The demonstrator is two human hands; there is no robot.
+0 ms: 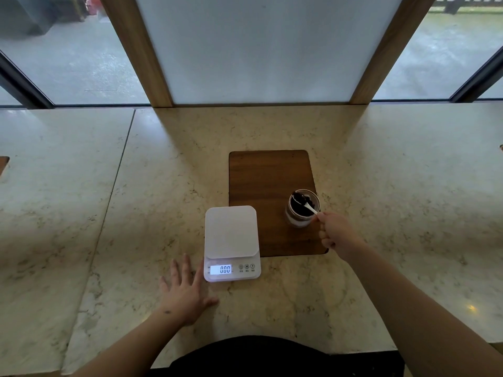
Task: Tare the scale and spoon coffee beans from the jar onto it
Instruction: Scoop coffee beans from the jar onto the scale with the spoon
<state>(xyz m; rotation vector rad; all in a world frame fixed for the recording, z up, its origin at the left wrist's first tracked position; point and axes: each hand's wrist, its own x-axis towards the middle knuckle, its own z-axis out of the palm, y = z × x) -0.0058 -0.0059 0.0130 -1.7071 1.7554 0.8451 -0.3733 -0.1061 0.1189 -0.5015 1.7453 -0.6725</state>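
Head view shows us the white scale (231,242) on the marble worktop (381,172), its display reading 000 and its platform bare. Our left hand (185,292) lies flat beside it, fingers (178,270) spread and holding nothing. Our right hand (336,235) pinches the handle of a white spoon (306,204), whose bowl sits among the coffee beans (309,202) in the open jar (302,210). That jar stands on a wooden board (261,175), right of the scale.

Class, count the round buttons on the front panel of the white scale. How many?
3. They sit in a row right of the lit display on the scale: left, middle, right.
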